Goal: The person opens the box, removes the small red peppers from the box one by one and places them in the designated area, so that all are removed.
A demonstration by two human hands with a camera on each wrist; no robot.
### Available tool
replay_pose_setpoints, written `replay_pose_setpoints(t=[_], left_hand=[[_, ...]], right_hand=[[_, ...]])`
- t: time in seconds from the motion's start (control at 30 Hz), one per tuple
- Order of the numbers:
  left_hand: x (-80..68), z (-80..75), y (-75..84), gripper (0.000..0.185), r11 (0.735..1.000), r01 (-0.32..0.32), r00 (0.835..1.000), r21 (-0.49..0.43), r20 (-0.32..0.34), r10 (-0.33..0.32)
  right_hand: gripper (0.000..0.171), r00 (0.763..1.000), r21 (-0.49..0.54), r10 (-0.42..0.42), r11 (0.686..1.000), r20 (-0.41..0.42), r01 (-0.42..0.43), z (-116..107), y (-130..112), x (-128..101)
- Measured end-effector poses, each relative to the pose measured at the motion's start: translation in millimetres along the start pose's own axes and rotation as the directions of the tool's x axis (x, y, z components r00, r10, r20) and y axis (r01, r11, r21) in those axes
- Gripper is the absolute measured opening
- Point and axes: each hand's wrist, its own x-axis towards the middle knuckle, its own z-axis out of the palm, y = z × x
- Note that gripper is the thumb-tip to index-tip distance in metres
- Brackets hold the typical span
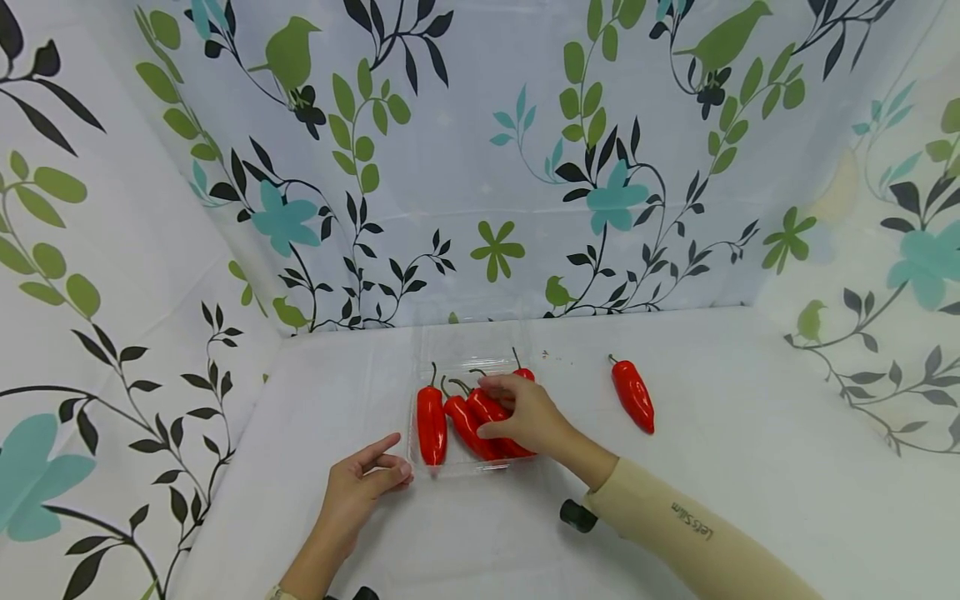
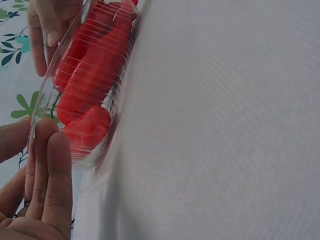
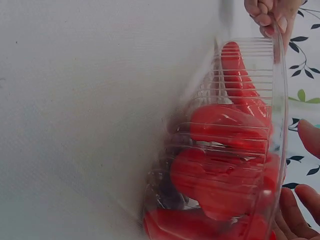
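Note:
A clear plastic container [image 1: 474, 469] with a ribbed wall holds several glossy red chili peppers [image 1: 432, 423], their dark stems pointing toward the back. At its near left corner my left hand [image 1: 365, 485] pinches the rim; in the left wrist view, the thumb [image 2: 12, 140] lies above the rim and straight fingers [image 2: 59, 175] below it. Over the peppers on the container's right side hovers my right hand [image 1: 528, 414], thumb and fingers spread apart. The right thumb [image 3: 311, 137] shows above the rim in the right wrist view. Another red chili pepper [image 1: 633, 396] lies on the table outside the container.
A transparent lid [image 1: 472, 342] stands raised behind the container. White cloth covers the table [image 1: 720, 500], and a leaf-and-bird patterned curtain [image 1: 465, 167] surrounds it at the back and sides. A black wrist device [image 1: 578, 516] sits beside the right sleeve.

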Motion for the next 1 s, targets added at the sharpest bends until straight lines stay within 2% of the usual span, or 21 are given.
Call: replay_pose_setpoints(t=[0.53, 1.0], left_hand=[[0.0, 0.8, -0.5, 0.052, 1.000, 0.010, 1.000, 0.006, -0.010, -0.010], [-0.8, 1.0, 0.0, 0.052, 1.000, 0.006, 1.000, 0.008, -0.010, -0.006]], right_hand=[[0.060, 0.999, -0.058, -0.017, 0.998, -0.027, 0.016, 11.0, 6.3, 4.2], [0.055, 0.999, -0.026, -0.028, 0.999, -0.042, 0.027, 10.3, 11.6, 3.2]])
